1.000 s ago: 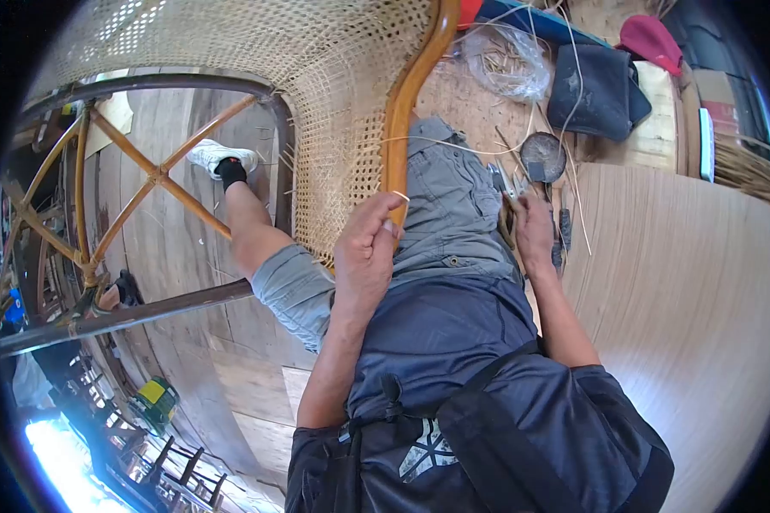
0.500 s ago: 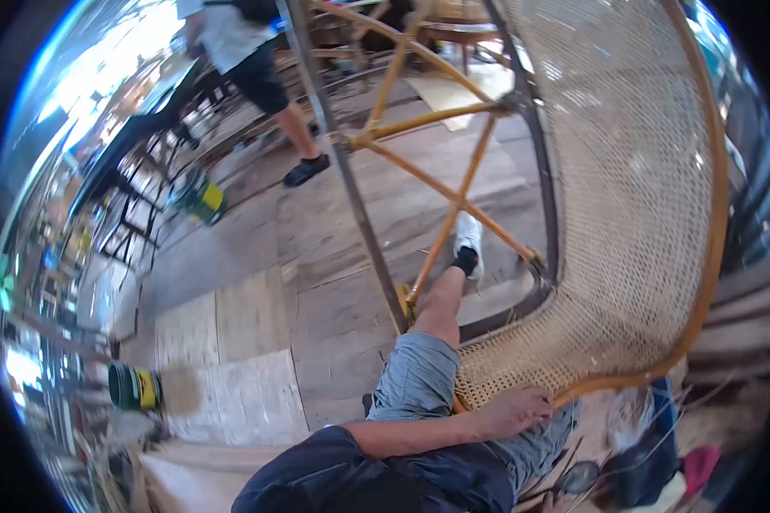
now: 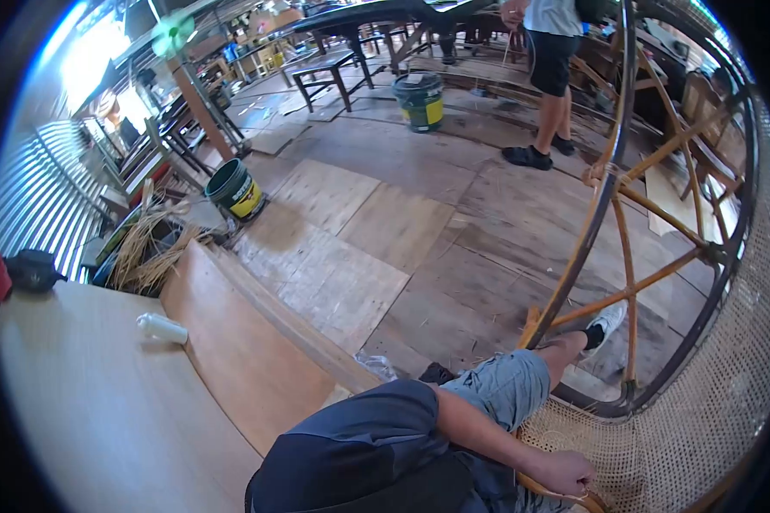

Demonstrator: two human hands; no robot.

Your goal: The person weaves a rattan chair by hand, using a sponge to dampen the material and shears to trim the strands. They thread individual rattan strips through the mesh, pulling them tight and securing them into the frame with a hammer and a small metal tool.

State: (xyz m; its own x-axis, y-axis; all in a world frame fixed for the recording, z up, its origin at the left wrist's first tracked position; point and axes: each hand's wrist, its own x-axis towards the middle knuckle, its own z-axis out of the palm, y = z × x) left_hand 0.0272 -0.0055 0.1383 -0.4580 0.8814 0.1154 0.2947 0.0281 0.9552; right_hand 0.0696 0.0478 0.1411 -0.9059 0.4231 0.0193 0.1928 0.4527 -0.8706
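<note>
At 4 o'clock the cane [image 3: 701, 402] seems mostly woven, finishing unclear. The left hand's [image 3: 566, 472] fingers are curled; their grip cannot be told.

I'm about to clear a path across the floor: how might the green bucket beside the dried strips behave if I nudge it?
The bucket looks like stiff plastic, so it should keep its shape. It stands upright but seems to narrow downward, so a high push might tip it. Weight is uncertain: its inside looks too dark to judge.
</note>
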